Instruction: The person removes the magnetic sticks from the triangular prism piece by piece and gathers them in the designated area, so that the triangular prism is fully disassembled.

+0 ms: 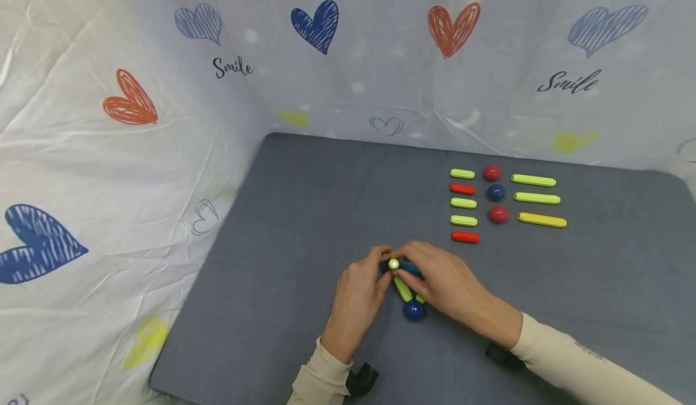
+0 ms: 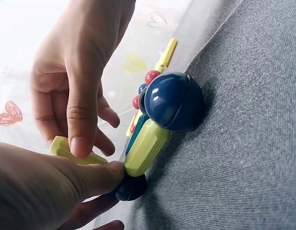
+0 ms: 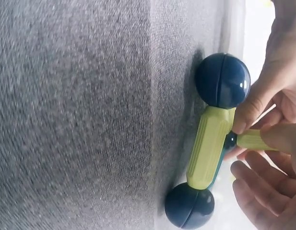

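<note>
Both hands work at a small frame of magnetic building sticks and balls near the middle of the table. My left hand grips a dark blue ball at one corner, its thumb pressed against it. Between thumb and fingers my right hand pinches a short yellow-green stick, which stands upright on a ball in the head view. Another yellow-green stick joins two blue balls low over the cloth. The front blue ball shows between the wrists. A teal stick is partly hidden under the right fingers.
Right of the hands, at the back, lie a column of short green and red sticks, a column of red and blue balls, and several longer yellow-green and yellow sticks. A heart-patterned white cloth hangs behind the grey table.
</note>
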The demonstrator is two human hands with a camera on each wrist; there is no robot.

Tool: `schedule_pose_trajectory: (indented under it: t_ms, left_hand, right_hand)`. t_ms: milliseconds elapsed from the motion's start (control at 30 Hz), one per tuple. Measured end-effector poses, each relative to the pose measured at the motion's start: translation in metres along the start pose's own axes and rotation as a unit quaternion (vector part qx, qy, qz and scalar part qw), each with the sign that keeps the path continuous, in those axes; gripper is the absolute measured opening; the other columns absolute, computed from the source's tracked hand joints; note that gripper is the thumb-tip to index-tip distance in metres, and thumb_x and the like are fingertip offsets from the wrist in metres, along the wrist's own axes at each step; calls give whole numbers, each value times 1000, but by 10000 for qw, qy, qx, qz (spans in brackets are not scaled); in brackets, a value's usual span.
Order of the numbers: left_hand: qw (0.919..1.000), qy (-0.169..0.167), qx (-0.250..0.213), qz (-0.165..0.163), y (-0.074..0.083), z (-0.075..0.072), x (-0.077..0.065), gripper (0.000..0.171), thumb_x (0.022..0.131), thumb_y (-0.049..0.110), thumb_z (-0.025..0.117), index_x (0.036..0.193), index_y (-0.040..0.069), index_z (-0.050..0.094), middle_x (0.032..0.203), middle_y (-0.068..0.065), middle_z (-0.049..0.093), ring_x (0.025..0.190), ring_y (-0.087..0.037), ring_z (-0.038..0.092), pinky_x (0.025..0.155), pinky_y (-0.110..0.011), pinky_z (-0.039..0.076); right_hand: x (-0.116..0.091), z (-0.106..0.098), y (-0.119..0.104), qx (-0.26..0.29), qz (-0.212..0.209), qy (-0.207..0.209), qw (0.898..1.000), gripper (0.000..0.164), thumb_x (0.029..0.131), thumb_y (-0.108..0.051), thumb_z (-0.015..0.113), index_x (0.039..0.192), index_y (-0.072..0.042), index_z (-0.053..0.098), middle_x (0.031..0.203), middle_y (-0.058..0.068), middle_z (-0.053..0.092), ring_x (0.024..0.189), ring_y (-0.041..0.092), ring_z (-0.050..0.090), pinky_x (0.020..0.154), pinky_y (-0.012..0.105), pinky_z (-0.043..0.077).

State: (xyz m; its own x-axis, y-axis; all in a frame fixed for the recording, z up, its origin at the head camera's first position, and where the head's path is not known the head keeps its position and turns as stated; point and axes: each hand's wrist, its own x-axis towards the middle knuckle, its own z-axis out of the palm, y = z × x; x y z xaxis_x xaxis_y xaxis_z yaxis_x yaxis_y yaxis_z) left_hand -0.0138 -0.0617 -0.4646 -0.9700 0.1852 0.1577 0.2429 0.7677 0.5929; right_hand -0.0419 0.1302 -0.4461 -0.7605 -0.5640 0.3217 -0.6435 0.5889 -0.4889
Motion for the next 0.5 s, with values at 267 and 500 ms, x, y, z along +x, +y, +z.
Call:
schedule_pose_trajectory:
  t_ms: [267, 500]
  left_hand:
    - [10000, -6, -65, 33, -1, 0, 0, 45, 96, 10, 81, 138, 14, 65, 125, -1, 77, 62, -11, 67, 46, -20, 43]
    - [9999, 56, -74, 118, -1, 1, 1, 42, 96, 16, 81, 135, 14, 66, 124, 3, 77, 81, -13, 75, 57, -22, 53]
  right_hand:
    - [-4, 1, -8, -153, -105, 4, 9998, 30, 94, -20, 85, 118, -19, 68, 117, -4, 74, 105, 14, 72, 82, 37, 62]
    - [-12, -19, -5, -349, -3, 228, 9991, 34, 92, -18, 85, 121, -17, 68, 113, -5, 75, 93, 14, 72, 73, 37, 61]
